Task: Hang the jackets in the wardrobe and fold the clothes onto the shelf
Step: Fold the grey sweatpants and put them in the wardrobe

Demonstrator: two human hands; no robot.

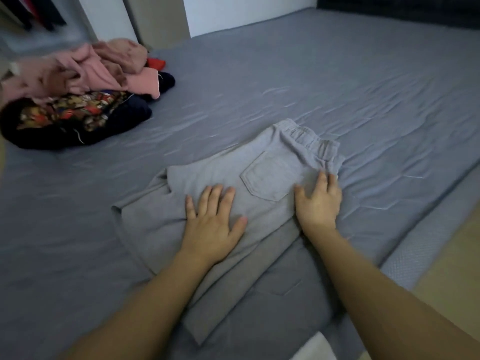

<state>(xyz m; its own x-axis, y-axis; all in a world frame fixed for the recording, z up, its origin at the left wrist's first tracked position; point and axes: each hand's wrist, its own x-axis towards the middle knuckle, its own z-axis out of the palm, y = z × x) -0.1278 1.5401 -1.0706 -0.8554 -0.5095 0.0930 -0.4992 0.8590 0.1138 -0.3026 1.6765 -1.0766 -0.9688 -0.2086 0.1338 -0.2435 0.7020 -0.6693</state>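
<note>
At frame centre on the bed (337,81), both hands, left hand (211,224) and right hand (318,201), press flat on half-folded grey trousers (267,178); upper left, a clothes pile (78,100) waits unfolded, shelf unseen

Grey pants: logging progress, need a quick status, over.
Left hand and right hand flat, pressing grey pants on bed. Pants partly folded. Clothes pile waiting far left, nothing blocking.
</note>
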